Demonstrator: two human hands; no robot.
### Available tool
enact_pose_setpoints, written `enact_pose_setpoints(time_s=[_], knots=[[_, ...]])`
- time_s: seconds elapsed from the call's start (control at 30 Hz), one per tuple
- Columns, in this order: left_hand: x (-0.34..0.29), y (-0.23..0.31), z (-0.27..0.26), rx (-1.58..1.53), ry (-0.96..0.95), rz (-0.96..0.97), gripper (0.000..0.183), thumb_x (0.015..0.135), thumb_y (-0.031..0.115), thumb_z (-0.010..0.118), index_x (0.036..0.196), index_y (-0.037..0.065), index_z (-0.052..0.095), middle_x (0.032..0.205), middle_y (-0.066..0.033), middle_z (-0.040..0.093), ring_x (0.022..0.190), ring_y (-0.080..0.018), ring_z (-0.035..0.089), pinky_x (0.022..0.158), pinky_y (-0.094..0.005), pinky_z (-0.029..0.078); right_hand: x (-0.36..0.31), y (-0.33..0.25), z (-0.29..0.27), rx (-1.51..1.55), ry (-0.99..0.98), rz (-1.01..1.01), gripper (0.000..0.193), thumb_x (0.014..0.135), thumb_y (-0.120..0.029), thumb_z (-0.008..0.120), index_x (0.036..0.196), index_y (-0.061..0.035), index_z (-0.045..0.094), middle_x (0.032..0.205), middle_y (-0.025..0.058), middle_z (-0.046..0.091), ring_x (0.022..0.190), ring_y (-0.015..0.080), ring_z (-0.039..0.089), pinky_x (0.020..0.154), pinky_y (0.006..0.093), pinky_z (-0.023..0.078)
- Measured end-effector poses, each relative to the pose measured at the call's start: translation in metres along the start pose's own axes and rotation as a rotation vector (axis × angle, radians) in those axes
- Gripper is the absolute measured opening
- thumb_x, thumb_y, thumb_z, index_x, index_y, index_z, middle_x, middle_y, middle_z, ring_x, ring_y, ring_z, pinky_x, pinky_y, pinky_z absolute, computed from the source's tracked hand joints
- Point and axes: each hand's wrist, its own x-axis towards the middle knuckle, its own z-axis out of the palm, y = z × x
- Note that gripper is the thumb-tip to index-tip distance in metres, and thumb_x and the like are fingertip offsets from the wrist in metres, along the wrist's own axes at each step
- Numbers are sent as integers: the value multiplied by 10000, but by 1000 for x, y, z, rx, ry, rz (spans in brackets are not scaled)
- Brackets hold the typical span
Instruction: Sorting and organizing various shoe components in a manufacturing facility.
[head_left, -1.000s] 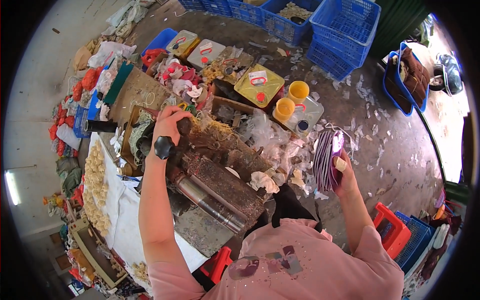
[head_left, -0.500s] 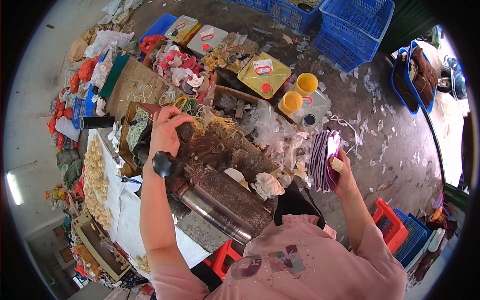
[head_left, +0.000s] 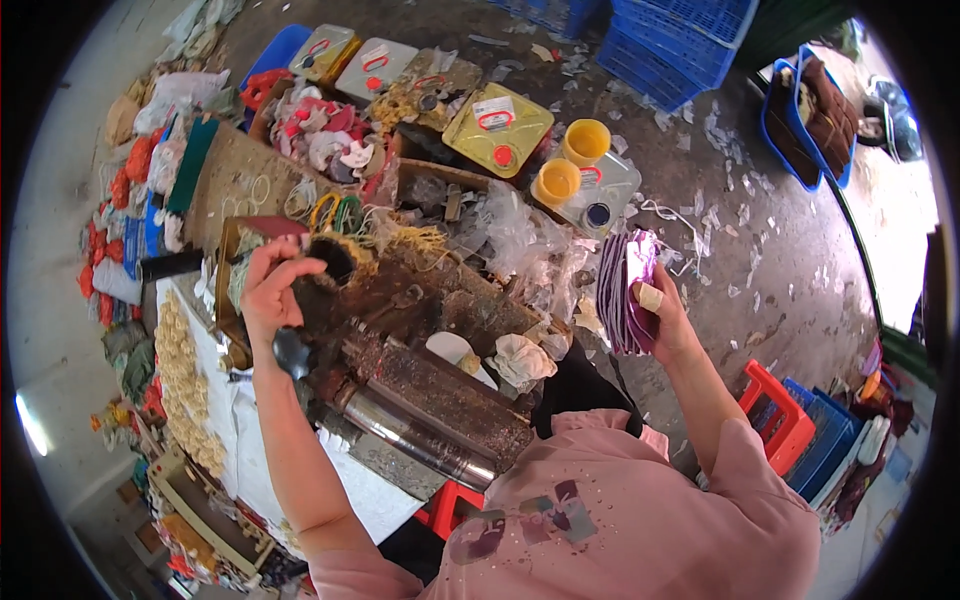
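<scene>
My right hand (head_left: 668,318) grips a stack of flat purple pieces (head_left: 622,295) with pale edges, held upright off the bench's right side. A pale yellowish wrap covers its thumb. On the left, my left hand (head_left: 272,292) is empty, its fingers bent and apart beside a dark round opening (head_left: 333,262) with a yellow, crusted rim. Just below that hand, in front of the wrist, is a black star-shaped knob (head_left: 292,352). It belongs to a stained machine with a shiny metal roller (head_left: 420,436), which lies between my arms.
Behind the machine are a yellow can (head_left: 497,130), two yellow cups (head_left: 586,142) and clear plastic scraps (head_left: 520,228). Crumpled paper (head_left: 523,362) lies right of the roller. At left, a white sheet (head_left: 245,430) carries pale pieces (head_left: 185,385). Blue crates (head_left: 675,50) and a red stool (head_left: 775,418) stand around.
The whole view has shifted, so most things sit farther left. My left hand has drawn slightly left and nearer, uncovering more of the dark round opening. My right hand still holds the purple stack.
</scene>
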Motion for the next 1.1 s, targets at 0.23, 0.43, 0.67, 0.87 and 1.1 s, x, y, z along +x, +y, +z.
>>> enact_pose_setpoints(time_s=[0.23, 0.43, 0.67, 0.87, 1.1], knots=[[-8, 41, -9, 2, -51, -280, 362, 580, -48, 610, 917, 54, 693, 1071, -33, 484, 942, -131, 522, 653, -196, 378, 10, 9, -10, -110, -93, 5, 742, 683, -302, 681, 1276, 4, 356, 1087, 89, 549, 956, 181, 584, 841, 325, 488], [-12, 50, -14, 17, -57, -321, 405, 545, -40, 668, 945, 25, 681, 1113, -60, 481, 1056, -204, 517, 866, -272, 400, 2, 2, -15, -82, -52, 11, 720, 683, -261, 661, 1279, 1, 353, 1053, 77, 546, 933, 159, 574, 828, 296, 477], [-16, 41, -8, -47, -42, -280, 433, 600, 1, 652, 1027, 70, 677, 1171, -74, 495, 1196, -236, 450, 914, -305, 388, 7, -6, -17, -84, -39, 13, 709, 689, -210, 643, 1293, -3, 334, 1056, 73, 526, 916, 150, 559, 802, 288, 474], [3, 26, 3, 308, -253, -174, 421, 697, 17, 507, 1076, 123, 659, 1256, -92, 530, 1233, -293, 415, 982, -362, 352, 10, -16, -8, -183, -63, 30, 698, 690, -212, 675, 1272, -4, 351, 1039, 76, 517, 891, 160, 540, 808, 290, 450], [-17, -26, 4, 78, -57, -111, 506, 705, -144, 432, 1138, 62, 596, 1242, -98, 539, 1188, -217, 472, 1044, -318, 286, -14, -27, 28, -252, -184, 11, 702, 677, -227, 692, 1255, 14, 374, 1054, 62, 525, 936, 143, 525, 829, 290, 434]])
